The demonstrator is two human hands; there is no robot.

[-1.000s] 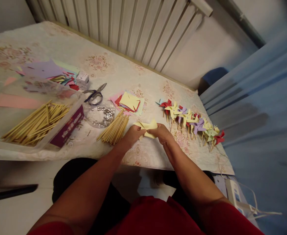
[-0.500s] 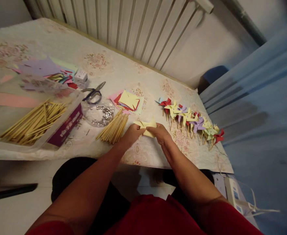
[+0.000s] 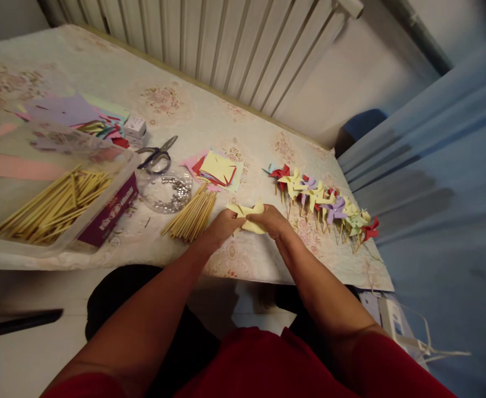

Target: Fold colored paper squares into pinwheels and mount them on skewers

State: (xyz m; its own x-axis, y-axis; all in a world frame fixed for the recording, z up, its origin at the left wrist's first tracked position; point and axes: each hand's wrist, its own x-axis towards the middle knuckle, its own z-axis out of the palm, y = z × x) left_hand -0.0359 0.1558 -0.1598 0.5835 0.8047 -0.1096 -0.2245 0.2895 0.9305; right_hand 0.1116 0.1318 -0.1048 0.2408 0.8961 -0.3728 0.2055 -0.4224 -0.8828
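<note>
Between my two hands is a pale yellow paper pinwheel point(image 3: 254, 225), its corners partly folded in toward the middle. My left hand point(image 3: 225, 225) pinches its left side and my right hand point(image 3: 271, 220) grips its right side, thumbs close to the centre. Left of my left hand lies a bundle of thin wooden sticks point(image 3: 192, 214). Beyond my hands rests a stack of cut paper squares point(image 3: 217, 169), yellow on top with red and pink below. A round clear dish point(image 3: 148, 194) with small shiny metal pieces sits beside the sticks.
Finished pinwheels on sticks point(image 3: 315, 194) lie in a row at the right. Scissors point(image 3: 158, 157) lie behind the dish. A clear plastic box point(image 3: 122, 190) holds more sticks on the left, with coloured paper point(image 3: 66, 113) and small white boxes point(image 3: 135, 127) behind it.
My hands stay on the yellow paper; the right thumb has shifted slightly over it. The view has moved a little, and the other things lie as before.
</note>
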